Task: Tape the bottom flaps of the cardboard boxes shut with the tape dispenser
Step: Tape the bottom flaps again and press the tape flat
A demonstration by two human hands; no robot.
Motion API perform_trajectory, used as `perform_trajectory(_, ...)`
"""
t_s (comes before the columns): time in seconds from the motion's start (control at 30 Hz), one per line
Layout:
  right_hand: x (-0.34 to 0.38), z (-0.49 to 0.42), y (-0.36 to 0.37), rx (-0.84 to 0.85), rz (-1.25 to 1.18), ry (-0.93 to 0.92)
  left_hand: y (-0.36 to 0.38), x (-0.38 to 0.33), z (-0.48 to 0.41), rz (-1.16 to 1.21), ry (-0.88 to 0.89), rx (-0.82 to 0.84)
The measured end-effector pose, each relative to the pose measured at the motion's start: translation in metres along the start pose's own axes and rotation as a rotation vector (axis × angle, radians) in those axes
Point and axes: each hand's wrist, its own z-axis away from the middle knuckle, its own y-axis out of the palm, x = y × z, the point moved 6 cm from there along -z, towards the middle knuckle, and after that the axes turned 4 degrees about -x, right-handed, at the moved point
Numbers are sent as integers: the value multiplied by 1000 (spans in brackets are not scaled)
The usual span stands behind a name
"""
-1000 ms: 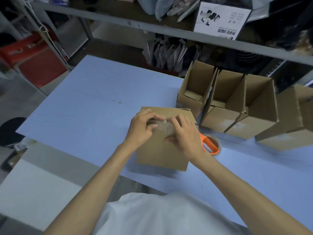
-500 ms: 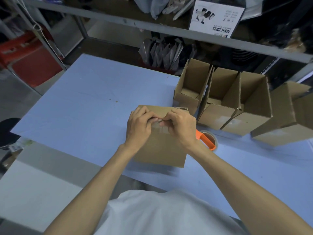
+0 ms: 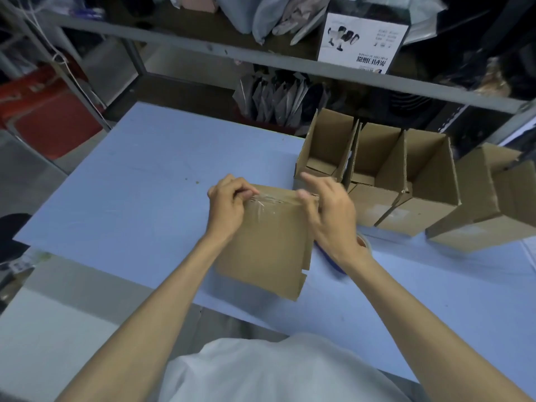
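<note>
A cardboard box stands on the blue table in front of me, its taped end turned up and away. Clear tape runs over its top edge. My left hand grips the box's upper left corner, fingers curled over the edge. My right hand lies against the box's upper right side with its fingers spread and mostly straight. The tape dispenser lies on the table behind my right wrist, mostly hidden.
Several open cardboard boxes lie on their sides in a row at the right, one more box at the far right. A metal shelf with bags and a printed carton runs behind the table.
My hands have slid apart along the box's top edge, left to the left corner and right to the right side. The box's top has tipped away. The orange dispenser handle is now hidden by my wrist.
</note>
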Motion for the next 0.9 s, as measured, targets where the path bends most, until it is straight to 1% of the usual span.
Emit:
perform_trajectory(0.03,-13,-1,-7,-59,-30,100,-6,7,-9,46,-40,8)
perform_trajectory(0.07,-28,2,-10,-62,-79,214,-12,13,-17,80,-71,11)
perform_trajectory(0.1,-41,7,-6,10,-134,336,-16,19,-24,112,-94,11)
perform_trajectory(0.13,-50,16,2,140,-180,433,-20,24,-29,146,-121,9)
perform_trajectory(0.17,-52,26,13,284,-205,478,-22,31,-34,179,-149,11)
perform_trajectory(0.2,-51,36,23,401,-214,473,-22,37,-36,206,-180,13)
perform_trajectory(0.23,-47,43,32,457,-224,431,-22,43,-36,233,-211,11)
perform_trajectory(0.27,-42,47,38,448,-234,383,-22,48,-36,244,-243,1)
perform_trajectory(0.3,-38,48,42,397,-252,358,-21,52,-35,241,-277,-13)
perform_trajectory(0.37,-30,48,47,292,-307,367,-20,57,-32,177,-349,-51)
perform_trajectory(0.4,-25,46,50,266,-313,361,-21,56,-28,163,-393,-63)
perform_trajectory(0.43,-20,43,53,242,-298,343,-21,55,-24,195,-423,-63)
perform_trajectory(0.5,-12,29,60,184,-227,296,-17,43,-19,334,-433,6)
perform_trajectory(0.53,-8,18,65,153,-194,277,-16,33,-17,359,-411,63)
perform_trajectory(0.57,-3,7,70,120,-169,263,-16,26,-19,307,-368,125)
perform_trajectory(0.6,2,-5,74,92,-144,252,-17,23,-24,188,-329,172)
perform_trajectory(0.67,8,-31,81,46,-98,229,-24,25,-44,-140,-287,216)
perform_trajectory(0.7,10,-43,84,31,-78,233,-28,26,-56,-274,-285,237)
perform_trajectory(0.73,12,-55,88,26,-50,240,-30,28,-66,-358,-280,256)
perform_trajectory(0.77,15,-66,91,37,-11,241,-31,31,-77,-396,-272,260)
perform_trajectory(0.83,18,-84,101,125,49,239,-31,37,-98,-411,-266,229)
perform_trajectory(0.9,17,-99,110,213,55,255,-26,40,-119,-343,-274,210)
